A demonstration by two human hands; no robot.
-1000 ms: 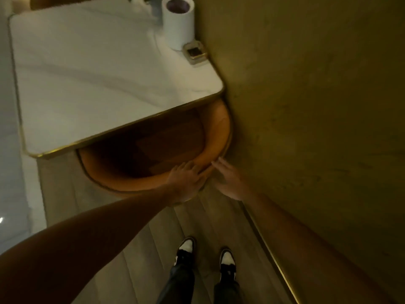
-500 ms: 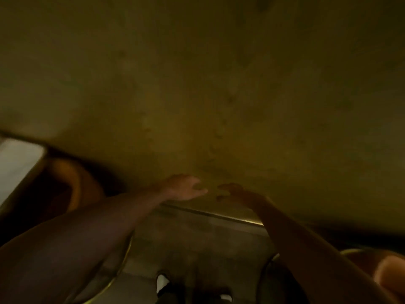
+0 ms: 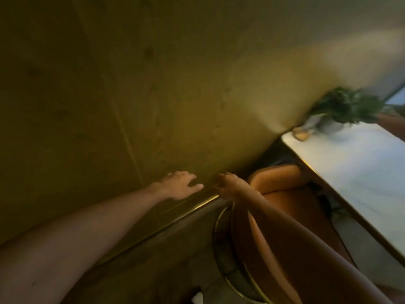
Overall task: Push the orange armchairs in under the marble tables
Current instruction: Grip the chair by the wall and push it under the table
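Left hand [image 3: 178, 185] hangs with fingers spread, holding nothing, before the wall [image 3: 131, 84]; right hand [image 3: 228, 185], fingers loosely curled and empty, hovers beside it; orange armchair [image 3: 291, 207] sits at four o'clock, its front under the marble table [image 3: 361, 172] edge; bare floor [image 3: 153, 270] lies at six.

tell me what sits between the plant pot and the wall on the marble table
In the head view, a small brass-coloured item lies on the marble table, between the potted plant and the wall. It is too blurred to identify.
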